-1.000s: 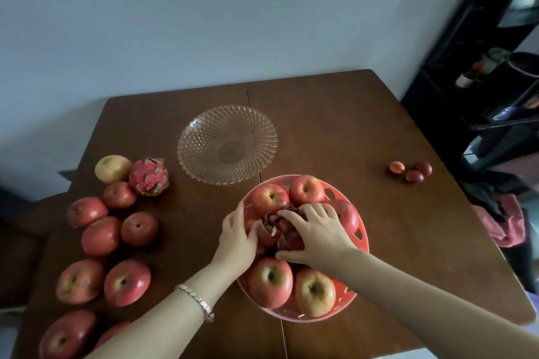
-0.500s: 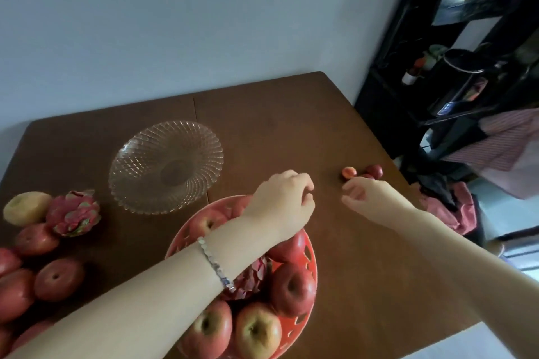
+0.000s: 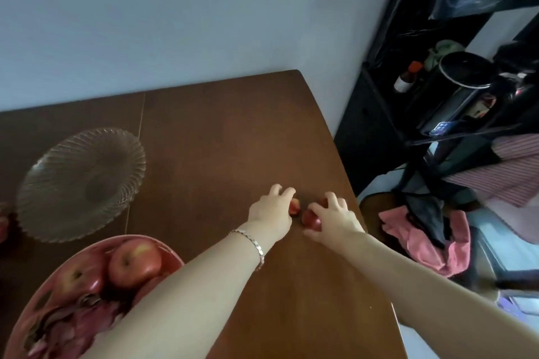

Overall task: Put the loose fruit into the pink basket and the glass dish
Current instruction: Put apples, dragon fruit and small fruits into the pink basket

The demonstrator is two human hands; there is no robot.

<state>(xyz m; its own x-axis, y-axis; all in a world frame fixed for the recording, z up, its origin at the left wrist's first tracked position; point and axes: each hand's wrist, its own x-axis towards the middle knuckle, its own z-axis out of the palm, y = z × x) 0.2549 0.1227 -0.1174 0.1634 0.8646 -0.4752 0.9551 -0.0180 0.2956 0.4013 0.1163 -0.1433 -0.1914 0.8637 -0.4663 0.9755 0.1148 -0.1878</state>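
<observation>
We see the pink basket [image 3: 172,253] at the table's near left edge, holding red apples [image 3: 134,262] and a dragon fruit [image 3: 84,320]. The empty ribbed glass dish [image 3: 81,183] sits upright beyond it, toward the left edge. Small red fruits [image 3: 310,220] lie close together near the right edge, partly covered by fingers.

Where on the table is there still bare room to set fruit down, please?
The table is bare between the glass dish and its far right corner, and the dish is empty. The pink basket is crowded with apples; both hands cover small fruit near the right edge.
</observation>
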